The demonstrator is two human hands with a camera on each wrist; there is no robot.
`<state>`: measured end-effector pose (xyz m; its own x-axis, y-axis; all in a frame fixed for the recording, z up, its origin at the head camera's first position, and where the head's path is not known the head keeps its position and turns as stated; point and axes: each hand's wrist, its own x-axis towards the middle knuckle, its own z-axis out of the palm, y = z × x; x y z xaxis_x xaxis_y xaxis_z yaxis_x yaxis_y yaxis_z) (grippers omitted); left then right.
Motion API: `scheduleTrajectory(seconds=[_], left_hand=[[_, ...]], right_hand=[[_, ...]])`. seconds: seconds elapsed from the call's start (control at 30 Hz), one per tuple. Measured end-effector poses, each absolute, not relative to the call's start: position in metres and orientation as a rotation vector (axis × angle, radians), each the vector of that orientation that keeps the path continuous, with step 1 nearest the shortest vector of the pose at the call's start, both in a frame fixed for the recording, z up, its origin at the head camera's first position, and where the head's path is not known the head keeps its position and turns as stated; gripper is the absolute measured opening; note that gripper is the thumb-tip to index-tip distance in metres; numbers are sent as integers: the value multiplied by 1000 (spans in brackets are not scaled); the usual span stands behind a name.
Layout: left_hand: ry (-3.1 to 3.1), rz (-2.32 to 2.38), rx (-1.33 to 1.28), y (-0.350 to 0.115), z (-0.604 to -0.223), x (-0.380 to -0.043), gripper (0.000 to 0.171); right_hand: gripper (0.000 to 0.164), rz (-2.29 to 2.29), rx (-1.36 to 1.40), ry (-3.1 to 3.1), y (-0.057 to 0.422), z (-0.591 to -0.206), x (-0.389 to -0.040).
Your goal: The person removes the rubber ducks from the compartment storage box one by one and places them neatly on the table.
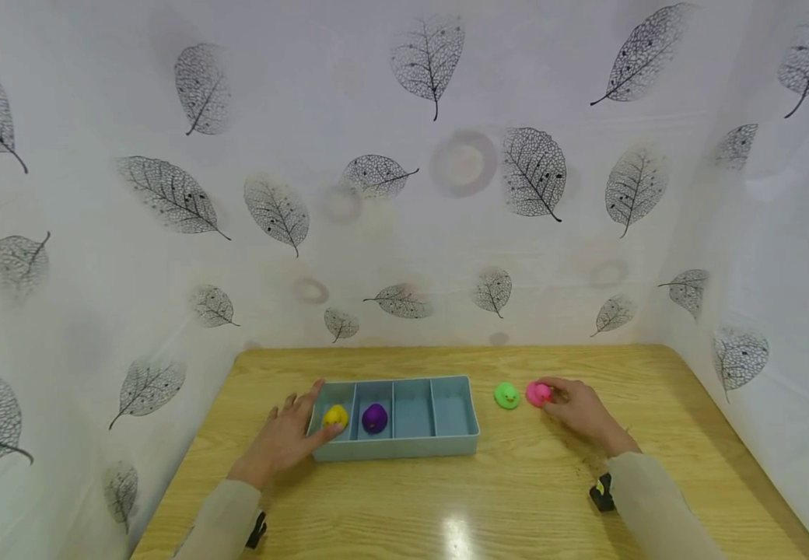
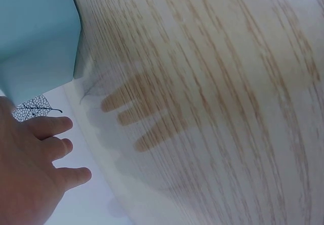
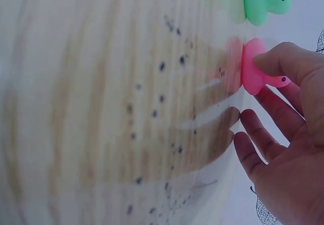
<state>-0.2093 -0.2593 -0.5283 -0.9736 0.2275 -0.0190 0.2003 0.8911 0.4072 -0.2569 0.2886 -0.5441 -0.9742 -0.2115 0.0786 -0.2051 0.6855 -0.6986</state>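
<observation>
My left hand (image 1: 281, 435) rests at the left end of a blue-grey divided tray (image 1: 397, 448). Its thumb reaches over the front rim and its index finger lies at the back left corner; the other fingers spread loosely outside, as the left wrist view shows. A yellow rubber duck (image 1: 335, 416) sits in the leftmost compartment, a purple duck (image 1: 374, 418) in the one beside it. Right of the tray, my right hand (image 1: 579, 408) pinches a pink rubber duck (image 3: 253, 65) between thumb and fingers, low at the tabletop. Close to its left stands a green duck (image 1: 507, 396).
Under everything is a wood-grain table (image 1: 390, 505) with a glossy surface. A white curtain (image 1: 376, 233) printed with dark leaves surrounds the back and both sides. Small dark specks (image 3: 162, 98) mark the tabletop near my right hand.
</observation>
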Motion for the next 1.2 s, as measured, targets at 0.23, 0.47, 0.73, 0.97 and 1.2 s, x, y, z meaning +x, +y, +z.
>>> scheduleTrajectory(seconds=[0.23,0.47,0.73,0.97,1.2], left_hand=[[2995,623,354,-260,-528,-210,95],[2984,633,349,-261,-528,-210,95],[2973,644,336,-260,-527,-208,96],[2977,649,343,-259,-526,-208,95],[2976,641,349,-260,-526,-208,95]], right_hand=[[41,-1223,-328,2866,287,-544,-256],[46,-1245,-288,2846,285,-544,-256],[55,-1180,-263,2814,282,-520,-251],[43,-1102,-421,2978,271,-503,-254],[40,-1221,-510,2991,249,-497,-254]])
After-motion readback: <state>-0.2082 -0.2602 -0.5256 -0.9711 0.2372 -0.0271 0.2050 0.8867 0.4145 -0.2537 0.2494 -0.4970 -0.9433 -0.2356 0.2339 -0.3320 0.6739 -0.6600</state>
